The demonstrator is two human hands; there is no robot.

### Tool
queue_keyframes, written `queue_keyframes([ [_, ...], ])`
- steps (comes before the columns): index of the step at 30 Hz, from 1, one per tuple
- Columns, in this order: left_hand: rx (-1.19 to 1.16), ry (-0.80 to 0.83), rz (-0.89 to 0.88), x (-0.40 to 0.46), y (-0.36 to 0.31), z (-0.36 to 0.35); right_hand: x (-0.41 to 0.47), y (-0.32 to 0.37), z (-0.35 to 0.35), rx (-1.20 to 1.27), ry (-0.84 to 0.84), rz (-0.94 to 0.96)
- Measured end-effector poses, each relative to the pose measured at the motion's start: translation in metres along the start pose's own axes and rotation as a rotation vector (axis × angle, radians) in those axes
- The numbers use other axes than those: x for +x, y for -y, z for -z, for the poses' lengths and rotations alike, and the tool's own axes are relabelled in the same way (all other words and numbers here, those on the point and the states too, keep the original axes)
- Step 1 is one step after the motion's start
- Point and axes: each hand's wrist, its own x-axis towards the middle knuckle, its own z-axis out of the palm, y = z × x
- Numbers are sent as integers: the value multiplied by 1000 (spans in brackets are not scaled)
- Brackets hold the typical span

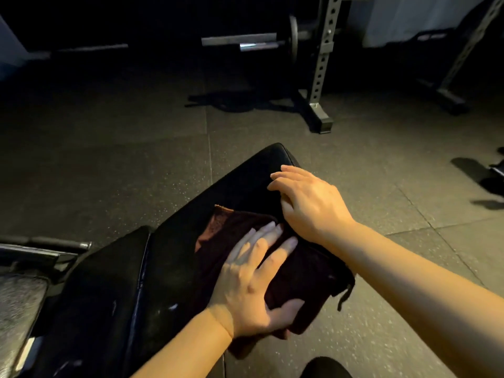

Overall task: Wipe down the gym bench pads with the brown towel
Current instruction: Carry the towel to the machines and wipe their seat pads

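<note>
Head view: brown towel (297, 271) on black bench pad (245, 184), speckled rubber floor (109, 159)

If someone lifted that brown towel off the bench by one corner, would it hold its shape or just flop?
Most likely flop. The brown towel already sags over the bench pad edge, with a loose thread dangling, so it looks soft and limp. It seems light too: the left hand lies flat on it, and it may slide easily on the smooth pad.

Ahead of me a grey perforated steel rack upright (324, 58) stands on the dark speckled rubber floor (109, 165), with a chrome barbell sleeve (257, 45) just beside it.
</note>
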Motion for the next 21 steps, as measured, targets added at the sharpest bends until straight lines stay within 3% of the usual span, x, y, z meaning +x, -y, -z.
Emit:
queue_keyframes([
  [8,33,-40,49,-3,-5,3,-4,-1,2,41,-11,-26],
  [13,20,34,70,-13,-13,5,-47,6,12,626,-17,-150],
  [14,-5,56,101,-11,-12,8,-60,10,12,630,-29,-145],
  [16,-32,39,123,-4,-6,10,-83,17,2,385,-98,-54],
  [18,-37,13,97,1,-3,8,-94,22,-14,187,-309,19],
  [21,-37,-9,96,0,0,5,-94,22,-28,104,-551,-3],
])
